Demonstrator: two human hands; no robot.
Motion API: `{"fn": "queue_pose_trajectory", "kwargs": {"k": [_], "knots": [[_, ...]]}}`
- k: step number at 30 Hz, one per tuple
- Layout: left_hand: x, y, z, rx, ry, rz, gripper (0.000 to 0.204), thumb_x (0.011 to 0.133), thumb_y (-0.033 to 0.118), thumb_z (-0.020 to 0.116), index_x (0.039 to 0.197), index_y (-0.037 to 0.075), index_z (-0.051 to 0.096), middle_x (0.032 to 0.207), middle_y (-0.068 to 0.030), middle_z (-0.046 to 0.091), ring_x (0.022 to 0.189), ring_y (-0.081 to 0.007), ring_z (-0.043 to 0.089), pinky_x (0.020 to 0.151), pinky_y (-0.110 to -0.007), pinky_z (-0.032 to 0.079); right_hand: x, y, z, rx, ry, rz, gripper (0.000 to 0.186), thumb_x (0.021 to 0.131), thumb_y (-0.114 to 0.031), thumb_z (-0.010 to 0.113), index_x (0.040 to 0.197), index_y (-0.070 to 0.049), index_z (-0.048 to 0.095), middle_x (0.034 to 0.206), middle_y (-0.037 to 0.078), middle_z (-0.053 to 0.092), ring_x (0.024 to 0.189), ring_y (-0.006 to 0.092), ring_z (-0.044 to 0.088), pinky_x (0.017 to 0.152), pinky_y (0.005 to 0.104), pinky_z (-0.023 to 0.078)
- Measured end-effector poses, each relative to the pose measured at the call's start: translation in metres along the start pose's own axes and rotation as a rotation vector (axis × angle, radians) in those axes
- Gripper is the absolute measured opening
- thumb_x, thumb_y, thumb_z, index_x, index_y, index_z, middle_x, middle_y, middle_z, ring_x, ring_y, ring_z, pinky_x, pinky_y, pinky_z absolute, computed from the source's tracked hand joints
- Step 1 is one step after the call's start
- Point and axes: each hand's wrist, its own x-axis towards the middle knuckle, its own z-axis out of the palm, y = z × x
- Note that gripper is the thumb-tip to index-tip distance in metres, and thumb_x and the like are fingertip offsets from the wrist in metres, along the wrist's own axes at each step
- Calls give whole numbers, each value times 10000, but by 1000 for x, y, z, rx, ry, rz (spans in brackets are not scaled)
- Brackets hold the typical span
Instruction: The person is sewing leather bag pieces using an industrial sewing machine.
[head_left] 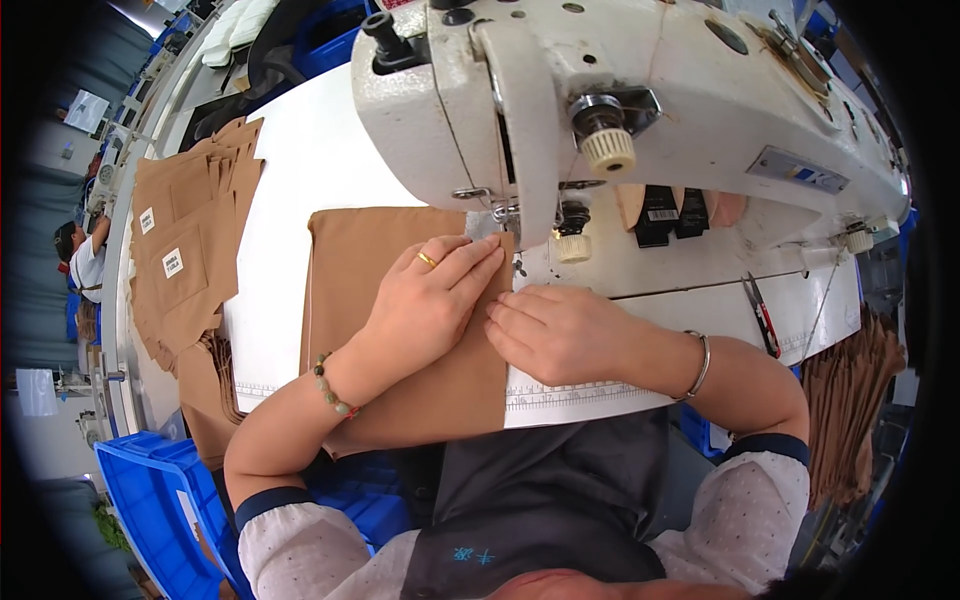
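Brown fabric (400,400): left hand (425,300) pressed flat, right hand (555,330) apparently pinching 3 o'clock edge. Slipping grip could skew fabric beneath sewing machine (700,90) at 12 o'clock.

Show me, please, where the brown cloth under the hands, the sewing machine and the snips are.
Brown cloth (430,380): head view, on its flat lower part.
Sewing machine (690,75): head view, on its white arm.
Snips (763,319): head view, on the red handle's upper part.

Beyond the white counter (300,150), grey-blue curtains (45,245) line the left side of the room, with white paper sheets (86,111) near them and bright light (154,18) at the upper left
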Motion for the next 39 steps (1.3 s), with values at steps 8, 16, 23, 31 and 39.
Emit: {"fn": "queue_pose_trajectory", "kwargs": {"k": [8, 16, 23, 31, 39], "knots": [[9, 1, 5, -12, 4, -83, 425, 804, 43, 664, 1229, 31, 689, 1311, -55, 662, 1163, -272, 623, 975, -381, 496, -4, 9, -8, 29, -122, 53, 234, 749, -101, 682, 952, 16, 698, 996, 142, 728, 933, 266, 717, 819, 358, 603], [13, 2, 8, -30, 30, -91, 391, 810, 33, 664, 1199, 27, 702, 1282, -53, 678, 1159, -268, 628, 971, -388, 498, -4, 13, -3, -13, -27, 36, 181, 715, -101, 672, 866, -2, 666, 900, 111, 686, 843, 231, 683, 731, 329, 568], [12, 4, 4, -64, 17, -117, 364, 829, 20, 666, 1191, 19, 700, 1299, -69, 670, 1155, -298, 628, 968, -402, 507, -3, 13, -6, -9, -25, 33, 104, 696, -130, 656, 730, -54, 594, 711, 48, 549, 706, 191, 591, 602, 319, 498], [-41, 75, -46, -540, -133, -219, 742, 809, 418, 805, 1356, -13, 548, 1324, -185, 615, 1257, -379, 570, 1079, -484, 435, -3, -60, -26, 0, -138, 303, 207, 742, -267, 707, 726, -100, 587, 720, 24, 499, 688, 177, 553, 553, 299, 423], [-126, 126, -8, -157, 188, -213, 285, 861, 154, 681, 1136, 86, 714, 1109, -29, 735, 1156, -266, 661, 1137, -488, 368, -39, -156, -8, 179, 71, 692, 361, 717, -345, 834, 687, -124, 551, 684, 37, 496, 507, 165, 527, 467, 317, 401]]}}
